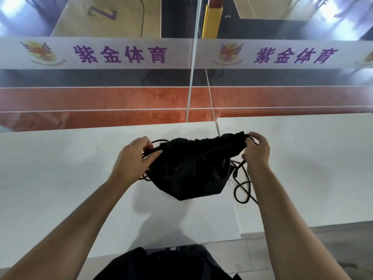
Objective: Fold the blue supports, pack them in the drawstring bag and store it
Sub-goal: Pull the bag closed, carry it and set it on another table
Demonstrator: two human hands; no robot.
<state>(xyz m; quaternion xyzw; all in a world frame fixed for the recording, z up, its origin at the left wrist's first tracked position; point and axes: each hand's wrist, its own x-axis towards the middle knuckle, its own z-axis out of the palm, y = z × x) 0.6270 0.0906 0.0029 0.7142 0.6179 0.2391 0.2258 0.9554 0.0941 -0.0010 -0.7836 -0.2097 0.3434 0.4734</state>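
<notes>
A black drawstring bag (189, 170) lies on the white table (60, 178), its gathered mouth turned away from me and bunched nearly closed. My left hand (133, 158) pinches the black cord at the mouth's left end. At the mouth's right end, my right hand (257, 151) pinches the cord and gathered fabric. A loose loop of black cord (242, 190) trails on the table to the bag's right. No blue supports are in sight; the bag's inside is hidden.
A second white table (302, 158) abuts on the right, with a seam running under the bag. Behind the tables stands a glass partition (191, 77) with a white banner in purple lettering. Grey floor (323, 249) shows at lower right.
</notes>
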